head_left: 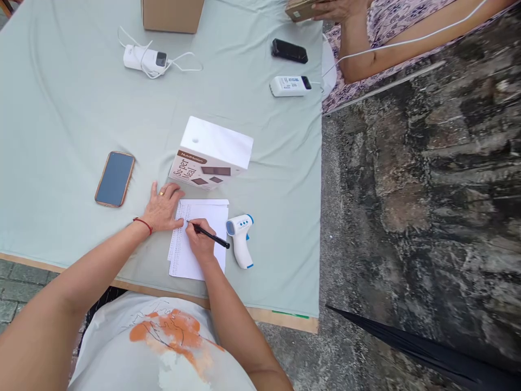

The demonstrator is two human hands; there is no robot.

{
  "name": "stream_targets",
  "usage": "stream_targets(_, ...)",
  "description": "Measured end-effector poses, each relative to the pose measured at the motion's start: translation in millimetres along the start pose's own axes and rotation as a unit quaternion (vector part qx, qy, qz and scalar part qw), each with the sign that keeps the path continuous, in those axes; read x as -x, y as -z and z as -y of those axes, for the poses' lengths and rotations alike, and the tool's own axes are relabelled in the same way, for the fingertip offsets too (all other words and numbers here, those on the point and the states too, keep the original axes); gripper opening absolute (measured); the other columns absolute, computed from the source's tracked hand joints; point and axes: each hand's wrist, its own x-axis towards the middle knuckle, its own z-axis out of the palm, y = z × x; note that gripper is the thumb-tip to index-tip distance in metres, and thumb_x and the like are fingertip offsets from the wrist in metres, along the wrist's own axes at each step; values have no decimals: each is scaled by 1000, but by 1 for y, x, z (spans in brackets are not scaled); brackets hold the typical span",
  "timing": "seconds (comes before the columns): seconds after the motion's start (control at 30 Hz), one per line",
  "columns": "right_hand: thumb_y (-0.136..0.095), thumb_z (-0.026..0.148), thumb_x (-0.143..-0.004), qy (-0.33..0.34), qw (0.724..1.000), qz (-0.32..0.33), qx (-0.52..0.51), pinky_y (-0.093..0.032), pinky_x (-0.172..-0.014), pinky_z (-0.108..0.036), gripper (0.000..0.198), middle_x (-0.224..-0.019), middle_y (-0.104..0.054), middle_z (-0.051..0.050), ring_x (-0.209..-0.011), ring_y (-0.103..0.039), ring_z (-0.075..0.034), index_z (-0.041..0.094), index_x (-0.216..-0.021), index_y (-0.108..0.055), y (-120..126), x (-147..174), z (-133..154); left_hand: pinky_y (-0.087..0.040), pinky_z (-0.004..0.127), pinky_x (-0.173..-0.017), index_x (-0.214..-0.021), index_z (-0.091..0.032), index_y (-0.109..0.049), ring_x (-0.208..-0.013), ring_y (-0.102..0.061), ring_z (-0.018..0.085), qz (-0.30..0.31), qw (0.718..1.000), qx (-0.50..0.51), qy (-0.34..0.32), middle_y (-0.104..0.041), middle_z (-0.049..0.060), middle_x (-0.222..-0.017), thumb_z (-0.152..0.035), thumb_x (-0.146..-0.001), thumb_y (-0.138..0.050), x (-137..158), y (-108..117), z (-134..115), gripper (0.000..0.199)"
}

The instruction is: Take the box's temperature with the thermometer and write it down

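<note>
Pinched in my right hand (201,240) is a black pen (215,238), its tip on the paper sheets (203,214) near their left side. Small handwriting runs down the sheets' left part; the rest of the top sheet looks white. My left hand (161,209) lies with its fingers spread on the cloth, the thumb over the papers' left edge and the fingertips by a white box (215,142) printed "NutriMotion Super Meal". Just right of the papers lies a white and blue infrared thermometer (241,239).
A smartphone (115,179) lies left of my left hand. Farther back are a white power bank (145,58) with a cable, another white power bank (290,86), a black device (289,50) and a cardboard box (173,13). At the top right, another person's hand (340,10) holds a small box (303,9).
</note>
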Motion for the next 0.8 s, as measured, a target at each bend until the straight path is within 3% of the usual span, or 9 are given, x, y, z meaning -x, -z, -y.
stream_targets(0.8,-51,39,-74,-8,1000,-12,-17,-46,-61,-30,21,-63,-58,0,-58,-50,-15,20,-70,-56,1,1,0,-5,67,-116,-126,-13,-51,-129,-42,38,5,1000,4,1,-49,19,-133,-45,-66,-68,-1,0,0,70)
